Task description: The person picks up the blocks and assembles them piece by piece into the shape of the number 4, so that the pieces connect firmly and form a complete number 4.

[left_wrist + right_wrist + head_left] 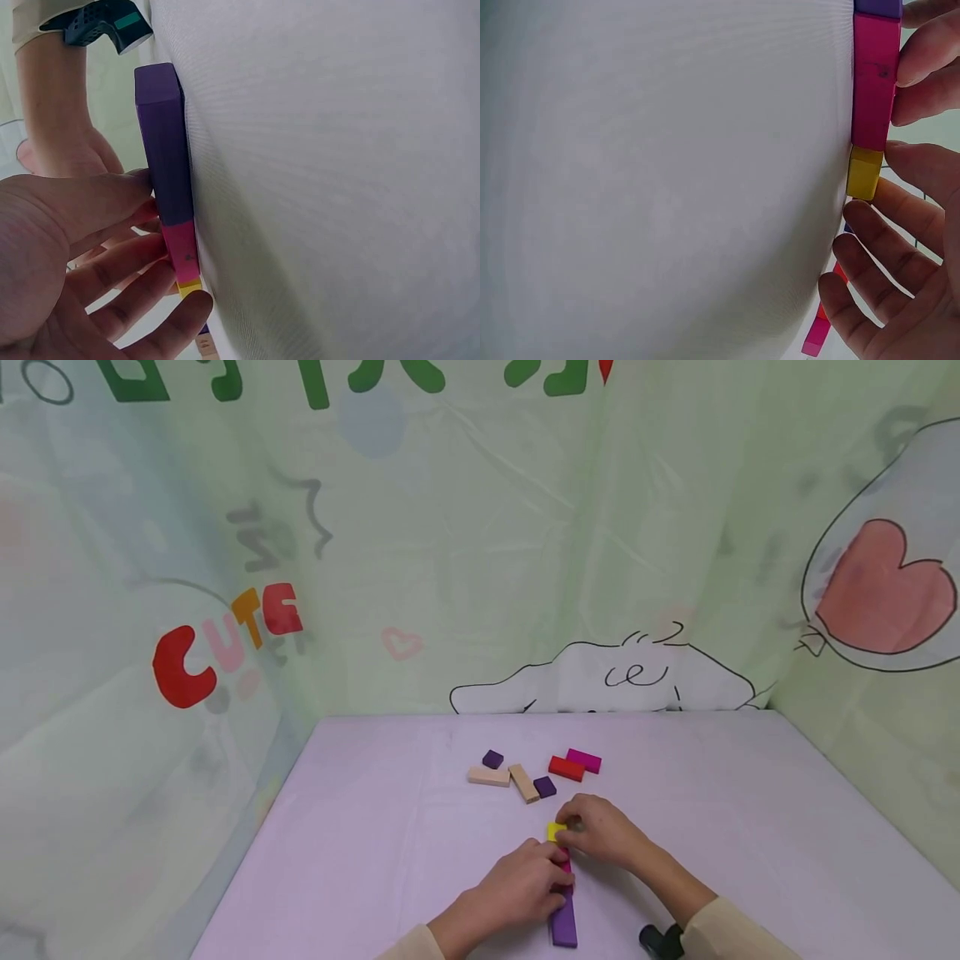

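A straight row on the table consists of a purple block (564, 927), a magenta block (875, 82) and a yellow block (864, 172), set end to end. My left hand (517, 885) holds the row at the magenta block; its thumb lies against the upper edge of the purple block (165, 150) and its fingertips curl over the magenta top edge. At the far end, my right hand (603, 833) pinches the yellow block between thumb and fingers. In the head view both hands partly hide the magenta and yellow blocks.
Beyond the row lie two dark purple cubes (492, 759), two plain wooden blocks (489, 777), a red block (566, 768) and another magenta block (584, 761). A black object (660, 942) sits by the right sleeve. Printed cloth walls (480, 568) border the pale table (360, 827).
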`<state>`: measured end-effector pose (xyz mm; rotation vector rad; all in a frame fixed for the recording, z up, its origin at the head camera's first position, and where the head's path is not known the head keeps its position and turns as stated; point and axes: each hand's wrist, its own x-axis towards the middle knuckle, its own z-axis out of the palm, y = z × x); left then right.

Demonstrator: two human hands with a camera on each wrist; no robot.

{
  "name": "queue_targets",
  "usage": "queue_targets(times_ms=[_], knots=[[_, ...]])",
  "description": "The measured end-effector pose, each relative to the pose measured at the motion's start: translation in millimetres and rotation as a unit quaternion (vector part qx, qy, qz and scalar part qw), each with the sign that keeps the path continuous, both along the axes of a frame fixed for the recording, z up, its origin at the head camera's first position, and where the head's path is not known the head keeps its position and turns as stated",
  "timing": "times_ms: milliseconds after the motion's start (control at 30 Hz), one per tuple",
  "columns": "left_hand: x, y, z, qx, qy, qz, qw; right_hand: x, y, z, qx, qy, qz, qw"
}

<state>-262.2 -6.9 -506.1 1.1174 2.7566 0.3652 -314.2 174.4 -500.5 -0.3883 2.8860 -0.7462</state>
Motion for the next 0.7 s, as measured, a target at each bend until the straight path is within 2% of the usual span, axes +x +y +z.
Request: queue_targets(times_ms=[300, 700], knots=[[0.3, 0.0, -0.4, -0.003, 0.014, -0.007, 0.9999, -0.9, 1.2, -0.7, -0.007, -0.004, 0.0, 1.0], [-0.9, -0.1, -4.9, 0.003, 0.011, -0.002, 0.9999, 1.6, 0.7, -1.0, -0.016, -0.006, 0.001, 0.9999]])
